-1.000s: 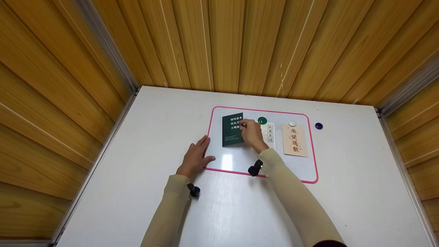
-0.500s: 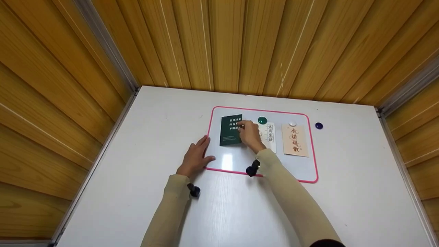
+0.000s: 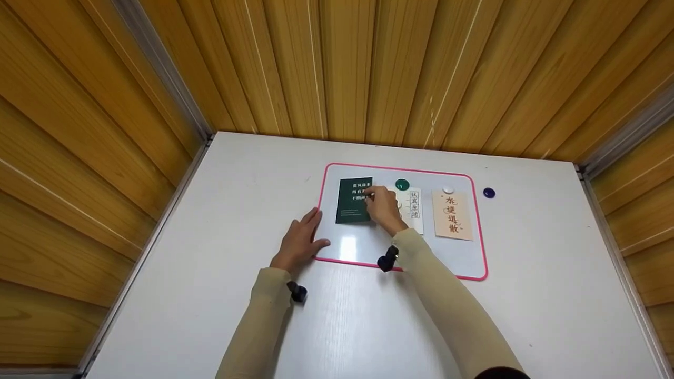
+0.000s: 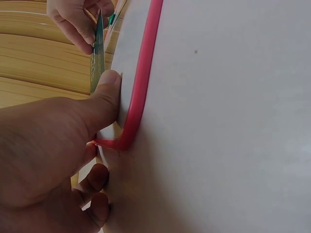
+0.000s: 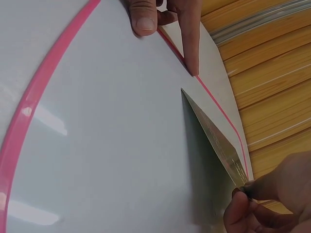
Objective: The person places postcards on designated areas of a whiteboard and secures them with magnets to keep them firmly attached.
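Note:
A whiteboard (image 3: 363, 247) with a pink rim lies on the table. My left hand (image 3: 300, 239) rests at its left edge, thumb on the lower left corner and fingers along the rim. My right hand (image 3: 385, 208) pinches the right edge of a dark green card (image 3: 352, 208) with white writing, above the board's left part. In the right wrist view the green card (image 5: 214, 133) slants, its far corner low over the board; a small dark bit shows at the fingertips, too hidden to tell. Partly behind my right hand lies a white card (image 3: 415, 210).
A green round magnet (image 3: 402, 184) sits at the white card's top. To the right, an orange-pink card (image 3: 452, 216) lies under a white magnet (image 3: 448, 189). Off the board, a dark blue magnet (image 3: 489, 192) rests on the table (image 3: 542, 252). Wood-patterned walls (image 3: 347, 68) enclose the table.
My right hand has moved slightly left with the green card, which now appears flatter and lower over the board. My left hand has stayed in place.

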A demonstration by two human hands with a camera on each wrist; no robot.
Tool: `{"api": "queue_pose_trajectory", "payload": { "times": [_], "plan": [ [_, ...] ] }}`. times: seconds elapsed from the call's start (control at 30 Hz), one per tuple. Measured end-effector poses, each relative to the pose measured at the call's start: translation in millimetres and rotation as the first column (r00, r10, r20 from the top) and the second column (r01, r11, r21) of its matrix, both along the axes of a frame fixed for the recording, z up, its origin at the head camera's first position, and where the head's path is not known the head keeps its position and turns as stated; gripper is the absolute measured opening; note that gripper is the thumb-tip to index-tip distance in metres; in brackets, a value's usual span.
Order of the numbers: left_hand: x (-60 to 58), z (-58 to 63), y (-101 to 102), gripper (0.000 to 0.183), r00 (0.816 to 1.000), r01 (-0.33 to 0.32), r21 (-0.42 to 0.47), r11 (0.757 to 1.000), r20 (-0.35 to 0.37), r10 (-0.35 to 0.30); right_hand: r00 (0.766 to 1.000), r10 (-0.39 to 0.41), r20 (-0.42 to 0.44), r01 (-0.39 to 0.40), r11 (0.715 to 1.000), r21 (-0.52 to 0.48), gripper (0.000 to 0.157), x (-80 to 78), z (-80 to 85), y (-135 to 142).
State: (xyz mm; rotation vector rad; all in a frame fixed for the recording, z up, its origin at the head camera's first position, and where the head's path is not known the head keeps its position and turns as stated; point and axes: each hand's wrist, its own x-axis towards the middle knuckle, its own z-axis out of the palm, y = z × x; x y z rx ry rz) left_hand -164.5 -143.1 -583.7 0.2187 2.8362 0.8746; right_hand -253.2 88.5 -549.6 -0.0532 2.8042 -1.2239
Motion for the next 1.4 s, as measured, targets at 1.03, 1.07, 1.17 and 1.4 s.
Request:
{"api": "queue_pose_trajectory", "payload": {
  "times": [1.03,1.07,1.17,1.4],
  "plan": [
    [0.2,1.3,1.5,0.086,1.000,-0.008,0.000,1.000,0.006,0.008,0.999,0.009,0.048,-0.009,1.000,0.008,0.041,5.0,-2.9,-3.5],
    [0.2,1.3,1.5,0.086,1.000,-0.009,0.002,1.000,0.008,0.009,0.999,0.012,0.048,-0.012,1.000,0.010,0.041,5.3,-2.7,-3.9],
    [0.9,1.7,1.7,0.086,1.000,-0.019,0.014,1.000,0.016,0.019,0.999,0.025,0.033,-0.026,0.999,0.028,0.041,6.2,-2.2,-4.8],
    [1.6,1.8,2.4,0.086,0.999,-0.030,0.026,0.999,0.024,0.029,0.997,0.042,0.061,-0.044,0.998,0.036,0.045,9.5,-2.7,-7.1]
  ]
}}
